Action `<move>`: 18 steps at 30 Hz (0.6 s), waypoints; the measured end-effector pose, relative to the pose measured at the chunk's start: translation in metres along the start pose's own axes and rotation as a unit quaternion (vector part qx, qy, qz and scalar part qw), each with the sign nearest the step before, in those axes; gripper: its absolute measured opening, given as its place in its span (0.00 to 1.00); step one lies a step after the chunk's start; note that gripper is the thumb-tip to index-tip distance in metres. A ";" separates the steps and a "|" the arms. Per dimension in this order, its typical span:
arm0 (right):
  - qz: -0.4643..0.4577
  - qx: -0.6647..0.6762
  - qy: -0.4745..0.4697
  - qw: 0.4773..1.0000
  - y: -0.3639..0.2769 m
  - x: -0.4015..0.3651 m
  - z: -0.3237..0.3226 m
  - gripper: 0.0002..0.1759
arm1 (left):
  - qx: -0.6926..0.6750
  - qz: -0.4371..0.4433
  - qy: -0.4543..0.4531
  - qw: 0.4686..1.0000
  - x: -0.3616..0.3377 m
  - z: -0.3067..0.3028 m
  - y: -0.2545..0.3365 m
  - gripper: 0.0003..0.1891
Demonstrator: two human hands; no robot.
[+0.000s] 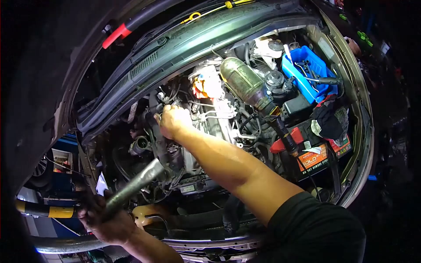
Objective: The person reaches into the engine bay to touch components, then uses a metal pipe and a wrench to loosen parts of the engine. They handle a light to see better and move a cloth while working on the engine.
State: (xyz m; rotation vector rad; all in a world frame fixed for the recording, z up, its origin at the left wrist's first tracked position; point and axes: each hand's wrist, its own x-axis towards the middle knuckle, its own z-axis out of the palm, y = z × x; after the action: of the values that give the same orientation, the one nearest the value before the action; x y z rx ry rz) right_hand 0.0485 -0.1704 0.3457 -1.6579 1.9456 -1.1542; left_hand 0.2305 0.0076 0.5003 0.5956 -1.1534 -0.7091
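My left hand (105, 221), at the lower left, is wrapped round a metal pipe (136, 186) that slants up toward the engine. The pipe's lit end is over the front of the engine bay. Over the engine (208, 131), my right hand (174, 120) is closed with its fingers curled beside dark hoses; what it grips is hidden. Beyond my right hand, an orange and white cloth (202, 86) lies under bright light. A work lamp (243, 81) rests across the engine, to the right of the cloth.
A blue basket (309, 83) with tools is at the upper right. Below it are dark cloths (331, 122) and a battery (324, 158). A red-ended strut (116, 36) crosses the upper left. Yellow-banded tubing (61, 212) is at the lower left.
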 end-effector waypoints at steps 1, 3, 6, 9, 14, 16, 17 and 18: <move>-0.006 -0.001 -0.011 1.000 0.000 0.001 -0.005 0.30 | -0.003 0.021 0.041 0.999 0.007 -0.002 -0.001 0.06; -0.012 -0.017 -0.063 0.998 0.001 0.009 -0.012 0.29 | 0.004 0.063 -0.026 0.998 0.029 -0.011 -0.005 0.07; -0.054 0.000 -0.030 0.998 0.017 0.015 0.007 0.28 | -0.049 0.081 -0.058 0.994 0.049 0.014 -0.026 0.07; -0.067 -0.026 -0.046 0.996 0.017 0.014 -0.001 0.17 | -0.080 0.057 0.027 0.995 0.057 0.041 -0.055 0.07; -0.085 -0.035 -0.049 0.995 0.025 0.020 0.002 0.14 | -0.065 0.081 0.008 0.995 0.063 0.069 -0.098 0.06; -0.088 0.001 -0.054 0.995 0.030 0.023 0.003 0.13 | -0.042 0.083 0.007 0.996 0.065 0.068 -0.109 0.06; -0.086 0.002 -0.053 0.995 0.030 0.024 0.001 0.13 | -0.020 0.086 0.007 0.996 0.066 0.070 -0.112 0.05; -0.075 0.022 -0.069 0.995 0.031 0.024 0.000 0.13 | -0.025 0.081 0.022 0.996 0.064 0.073 -0.114 0.04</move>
State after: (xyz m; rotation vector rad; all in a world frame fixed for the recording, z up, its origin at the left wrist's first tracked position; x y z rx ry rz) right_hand 0.0217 -0.1928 0.3281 -1.8346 1.7256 -1.0947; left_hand 0.1546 -0.1192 0.4767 0.4667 -1.1260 -0.5818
